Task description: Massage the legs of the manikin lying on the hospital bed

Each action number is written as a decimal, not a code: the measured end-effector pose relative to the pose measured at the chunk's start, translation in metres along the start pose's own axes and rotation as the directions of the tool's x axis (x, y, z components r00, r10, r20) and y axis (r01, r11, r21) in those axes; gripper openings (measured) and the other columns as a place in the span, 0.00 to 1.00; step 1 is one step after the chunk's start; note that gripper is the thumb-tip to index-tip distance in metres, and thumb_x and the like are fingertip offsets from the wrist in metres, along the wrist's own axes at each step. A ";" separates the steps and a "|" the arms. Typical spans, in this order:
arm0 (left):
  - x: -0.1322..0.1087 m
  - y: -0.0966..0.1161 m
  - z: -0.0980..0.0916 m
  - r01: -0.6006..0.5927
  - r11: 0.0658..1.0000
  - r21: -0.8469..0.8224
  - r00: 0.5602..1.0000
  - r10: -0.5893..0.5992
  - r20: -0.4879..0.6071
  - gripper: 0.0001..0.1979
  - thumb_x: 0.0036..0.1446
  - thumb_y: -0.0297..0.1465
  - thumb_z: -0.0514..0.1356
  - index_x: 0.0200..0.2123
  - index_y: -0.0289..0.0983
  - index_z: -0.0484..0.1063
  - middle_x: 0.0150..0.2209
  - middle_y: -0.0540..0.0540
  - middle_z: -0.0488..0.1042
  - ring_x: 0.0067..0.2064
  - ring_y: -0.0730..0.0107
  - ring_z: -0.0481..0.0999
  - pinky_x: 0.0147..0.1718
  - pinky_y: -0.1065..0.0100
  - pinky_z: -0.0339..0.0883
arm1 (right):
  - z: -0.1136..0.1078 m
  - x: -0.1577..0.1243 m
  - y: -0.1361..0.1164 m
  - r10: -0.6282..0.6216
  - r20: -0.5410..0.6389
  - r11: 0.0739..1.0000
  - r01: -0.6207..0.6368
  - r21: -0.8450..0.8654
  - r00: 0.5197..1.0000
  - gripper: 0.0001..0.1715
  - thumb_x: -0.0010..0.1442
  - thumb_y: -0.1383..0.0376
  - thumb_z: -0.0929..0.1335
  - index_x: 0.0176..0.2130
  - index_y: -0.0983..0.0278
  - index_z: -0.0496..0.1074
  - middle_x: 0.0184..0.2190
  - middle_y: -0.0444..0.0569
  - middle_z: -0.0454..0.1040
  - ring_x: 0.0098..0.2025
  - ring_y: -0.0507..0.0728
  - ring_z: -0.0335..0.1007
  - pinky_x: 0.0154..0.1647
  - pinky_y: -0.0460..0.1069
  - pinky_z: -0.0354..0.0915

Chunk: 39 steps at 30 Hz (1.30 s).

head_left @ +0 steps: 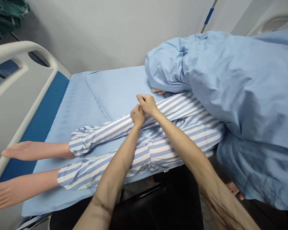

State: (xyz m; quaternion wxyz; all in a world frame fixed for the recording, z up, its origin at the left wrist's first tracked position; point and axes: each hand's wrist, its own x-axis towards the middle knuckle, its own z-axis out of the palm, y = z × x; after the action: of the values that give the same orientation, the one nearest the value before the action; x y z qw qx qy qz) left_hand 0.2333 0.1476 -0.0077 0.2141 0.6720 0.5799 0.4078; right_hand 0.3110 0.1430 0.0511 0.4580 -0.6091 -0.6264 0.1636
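Observation:
A mannequin lies on a hospital bed in blue-and-white striped pyjama trousers point(182, 137), its bare feet point(21, 163) pointing toward the footboard. A blue duvet point(230, 83) covers its upper body. My left hand point(138, 115) rests on the far trouser leg, its fingers hidden. My right hand point(147, 104) lies just above it, touching the left hand and the same leg. I cannot tell whether either hand grips the cloth. A mannequin's hand point(158, 91) pokes out under the duvet near my fingers. Another mannequin hand point(234, 188) shows at the near bed edge.
A white footboard point(14, 95) with a dark blue panel closes the bed at the left. A folded blue pad point(115, 92) lies on the blue sheet. A grey wall runs behind, a white bed rail point(271, 22) stands at top right, and a black chair point(158, 201) sits below.

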 end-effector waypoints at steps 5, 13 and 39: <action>0.000 -0.001 0.000 -0.005 0.999 -0.043 1.000 0.005 0.005 0.12 0.54 0.26 0.47 0.20 0.38 0.60 0.22 0.50 0.67 0.27 0.72 0.64 0.31 0.69 0.52 | -0.001 -0.006 0.025 0.063 -0.088 0.995 -0.069 -0.069 0.994 0.26 0.64 0.56 0.57 0.19 0.64 0.54 0.17 0.41 0.53 0.23 0.48 0.50 0.28 0.45 0.48; 0.014 0.018 -0.004 0.066 0.945 -0.320 0.997 -0.054 0.047 0.11 0.51 0.26 0.46 0.18 0.38 0.60 0.18 0.51 0.64 0.24 0.74 0.63 0.28 0.71 0.58 | 0.006 -0.012 0.038 0.114 -0.145 0.993 -0.118 -0.017 0.983 0.26 0.65 0.54 0.56 0.19 0.64 0.56 0.17 0.41 0.56 0.24 0.48 0.51 0.28 0.45 0.49; 0.014 0.041 0.020 0.040 0.943 -0.331 0.999 -0.030 0.036 0.14 0.54 0.27 0.49 0.17 0.37 0.57 0.18 0.51 0.62 0.24 0.74 0.61 0.29 0.71 0.54 | -0.021 -0.003 0.058 0.057 -0.007 0.970 -0.054 0.237 0.998 0.28 0.59 0.48 0.60 0.18 0.64 0.55 0.17 0.40 0.54 0.23 0.47 0.50 0.26 0.45 0.50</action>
State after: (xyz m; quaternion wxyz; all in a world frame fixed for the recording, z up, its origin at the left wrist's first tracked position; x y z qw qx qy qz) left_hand 0.2740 0.1552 0.0167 0.3400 0.6220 0.5116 0.4856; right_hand 0.3629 0.1445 0.0167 0.5269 -0.5685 -0.5821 0.2456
